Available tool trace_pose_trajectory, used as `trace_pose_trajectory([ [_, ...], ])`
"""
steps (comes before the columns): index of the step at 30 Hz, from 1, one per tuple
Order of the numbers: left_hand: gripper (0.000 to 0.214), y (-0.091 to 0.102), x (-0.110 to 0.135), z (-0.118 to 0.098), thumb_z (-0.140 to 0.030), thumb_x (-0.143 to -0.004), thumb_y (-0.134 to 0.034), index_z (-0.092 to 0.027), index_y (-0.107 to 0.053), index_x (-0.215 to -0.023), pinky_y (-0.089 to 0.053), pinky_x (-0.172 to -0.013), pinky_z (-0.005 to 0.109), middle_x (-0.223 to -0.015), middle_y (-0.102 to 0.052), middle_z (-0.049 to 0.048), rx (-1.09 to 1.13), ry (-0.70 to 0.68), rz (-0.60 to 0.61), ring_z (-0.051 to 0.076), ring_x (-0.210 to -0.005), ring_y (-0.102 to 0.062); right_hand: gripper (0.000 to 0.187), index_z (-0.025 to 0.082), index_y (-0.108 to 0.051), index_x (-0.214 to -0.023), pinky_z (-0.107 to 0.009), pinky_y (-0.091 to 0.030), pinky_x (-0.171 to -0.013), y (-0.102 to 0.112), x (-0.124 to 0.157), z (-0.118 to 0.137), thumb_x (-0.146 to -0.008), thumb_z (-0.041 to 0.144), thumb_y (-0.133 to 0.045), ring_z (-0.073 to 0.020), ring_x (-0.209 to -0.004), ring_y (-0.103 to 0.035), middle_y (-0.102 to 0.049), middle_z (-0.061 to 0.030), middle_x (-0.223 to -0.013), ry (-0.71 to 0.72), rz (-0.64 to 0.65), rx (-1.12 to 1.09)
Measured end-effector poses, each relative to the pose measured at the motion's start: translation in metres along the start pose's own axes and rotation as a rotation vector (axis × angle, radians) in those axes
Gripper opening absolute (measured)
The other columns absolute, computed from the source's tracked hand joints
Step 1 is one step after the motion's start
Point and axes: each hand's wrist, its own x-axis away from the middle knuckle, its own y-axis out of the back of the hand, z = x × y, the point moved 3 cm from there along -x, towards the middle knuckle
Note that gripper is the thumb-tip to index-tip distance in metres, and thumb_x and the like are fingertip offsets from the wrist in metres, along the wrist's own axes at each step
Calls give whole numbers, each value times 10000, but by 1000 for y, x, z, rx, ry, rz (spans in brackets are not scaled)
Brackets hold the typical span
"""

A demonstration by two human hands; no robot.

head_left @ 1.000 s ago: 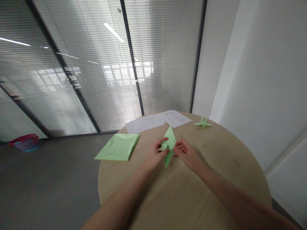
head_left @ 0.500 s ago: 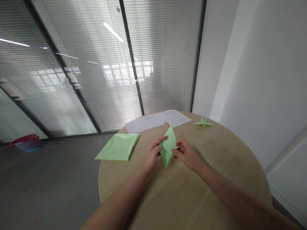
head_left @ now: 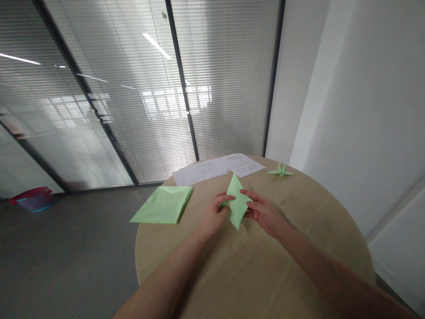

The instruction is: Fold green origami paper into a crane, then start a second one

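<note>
A light green folded paper (head_left: 237, 204), diamond-shaped with points at top and bottom, is held between both hands over the table. My left hand (head_left: 215, 214) grips its left side, fingers lying on the front face and the thumb lower down. On the opposite side, my right hand (head_left: 265, 214) is closed on the right corner, with fingertips on the front and other fingers behind it. The back of the paper is hidden.
The round wooden table (head_left: 292, 248) carries a larger green paper sheet (head_left: 162, 204) at left, overhanging the edge. White printed papers (head_left: 202, 172) lie at the back. A green paper crane (head_left: 281, 170) stands at back right. A red-and-blue basket (head_left: 35, 199) sits on the floor.
The folded paper has turned slightly and looks wider at its right corner. My left fingers have shifted further across its face, and my right fingers have moved up onto its right edge.
</note>
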Motion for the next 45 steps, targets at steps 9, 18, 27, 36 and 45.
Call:
trace_pose_trajectory([
  [9, 272, 2, 2, -12, -185, -845, -579, -226, -680, -1093, -538, -709, 289, -1370, -507, 90, -206, -23, 68, 225, -1072, -609, 615, 274, -642, -1232, -432, -558, -857, 0, 1, 0, -647, 270, -834, -216, -956, -650, -686, -45, -1096, 5, 36, 64],
  [18, 379, 3, 5, -14, -335, -860, -624, -235, -608, -1225, -561, -845, 367, -1474, -413, 110, -226, -16, 157, 279, -1262, -515, 672, 301, -635, -1243, -425, -563, -868, 4, -1, 1, -612, 233, -860, -228, -1022, -652, -669, -45, -1215, 31, 55, 96],
  [27, 542, 8, 3, -12, -351, -760, -758, -224, -603, -1264, -315, -1152, 504, -1516, -384, 144, -390, -144, 172, 301, -1398, -376, 713, 279, -590, -1293, -399, -568, -824, 5, -3, 0, -630, 232, -849, -208, -930, -674, -707, -47, -1101, 35, 72, 142],
  [36, 491, 7, 2, -9, -330, -757, -760, -232, -636, -1221, -326, -1148, 506, -1495, -407, 136, -375, -130, 157, 301, -1387, -392, 751, 258, -560, -1328, -408, -558, -851, 5, -4, -3, -634, 260, -846, -218, -949, -684, -707, -61, -1106, 25, 59, 154],
  [45, 486, 6, 7, -8, -285, -743, -746, -257, -637, -1216, -336, -1149, 506, -1492, -418, 121, -419, -138, 118, 314, -1388, -395, 777, 238, -524, -1375, -450, -552, -874, 2, -6, -12, -669, 304, -841, -265, -984, -696, -722, -87, -1110, 49, 55, 207],
])
